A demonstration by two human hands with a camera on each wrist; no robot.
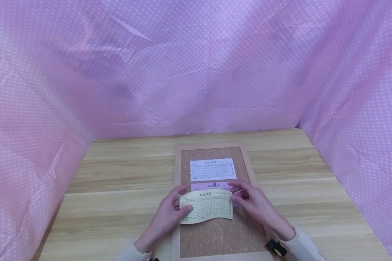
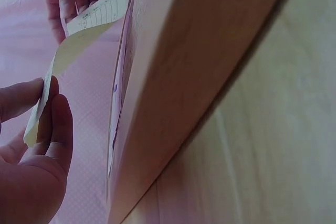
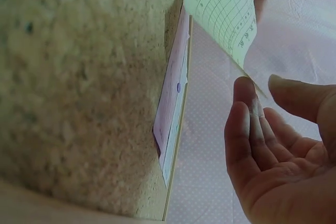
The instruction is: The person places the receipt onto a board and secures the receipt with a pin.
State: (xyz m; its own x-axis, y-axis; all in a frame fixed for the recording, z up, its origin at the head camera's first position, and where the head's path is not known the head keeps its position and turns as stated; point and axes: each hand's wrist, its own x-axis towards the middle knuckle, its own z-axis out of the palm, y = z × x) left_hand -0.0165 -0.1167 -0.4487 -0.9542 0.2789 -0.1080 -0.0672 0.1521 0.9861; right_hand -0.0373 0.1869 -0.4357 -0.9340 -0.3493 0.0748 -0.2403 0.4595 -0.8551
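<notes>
A pale yellow printed slip (image 1: 209, 208) bends in a wave above the cork board (image 1: 222, 237). My left hand (image 1: 168, 210) pinches its left edge, thumb in front and fingers behind, as the left wrist view also shows. At the slip's right edge is my right hand (image 1: 253, 201); in the right wrist view its thumb (image 3: 294, 97) stands apart from the fingers, with the slip's corner between them. Behind the yellow slip, a purple slip (image 1: 202, 186) lies on the board, partly covered, with a purple pushpin (image 1: 214, 184) at its top. Above that lies a white slip (image 1: 212, 170).
The board has a light wooden frame (image 1: 178, 174) and lies on a wood-grain table (image 1: 117, 195). Pink dotted cloth (image 1: 196, 72) hangs behind the table and along both sides. A black strap device (image 1: 276, 247) is on the right wrist.
</notes>
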